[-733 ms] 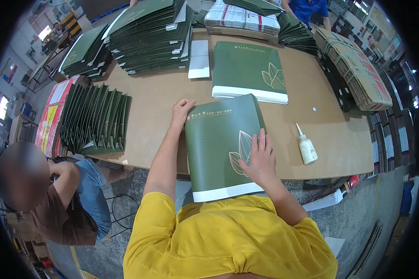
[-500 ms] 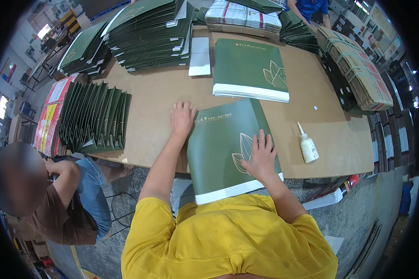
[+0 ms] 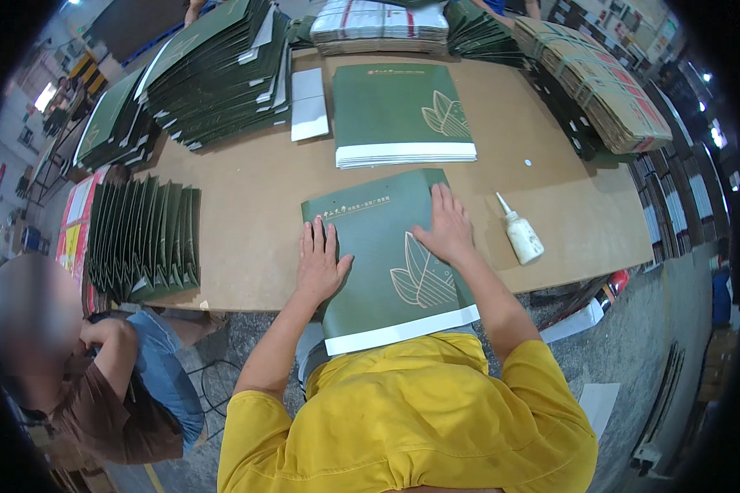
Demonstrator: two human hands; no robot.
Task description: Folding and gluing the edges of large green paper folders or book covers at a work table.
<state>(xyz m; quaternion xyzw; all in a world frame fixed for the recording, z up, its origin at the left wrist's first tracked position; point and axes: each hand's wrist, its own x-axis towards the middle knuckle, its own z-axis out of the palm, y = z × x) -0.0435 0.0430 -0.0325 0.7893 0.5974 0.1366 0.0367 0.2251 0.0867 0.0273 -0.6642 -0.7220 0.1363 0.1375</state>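
A green paper bag (image 3: 362, 246), flat, with gold leaf lines and a white strip along its near edge, lies in front of me and overhangs the table's near edge. My left hand (image 3: 319, 261) rests on its left side, fingers stretched out, palm down. Near the bag's far right corner, my right hand (image 3: 447, 223) lies flat with its fingers extended. Just beyond is a neat stack of matching green bags (image 3: 395, 107) with white strips facing me. A white glue bottle (image 3: 524, 237) with a pointed nozzle lies to the right of my right hand.
Tall piles of folded green bags (image 3: 222, 82) stand at the far left, beside white card pieces (image 3: 308, 107). Fanned green bags (image 3: 144, 234) stand at the left edge. Strapped bundles (image 3: 596, 82) lie at the far right. A seated person (image 3: 107, 386) is close on my left.
My left hand has come nearer, onto the bag's left side. My right hand has slid away from me toward the far right corner. The view has shifted slightly to the right.
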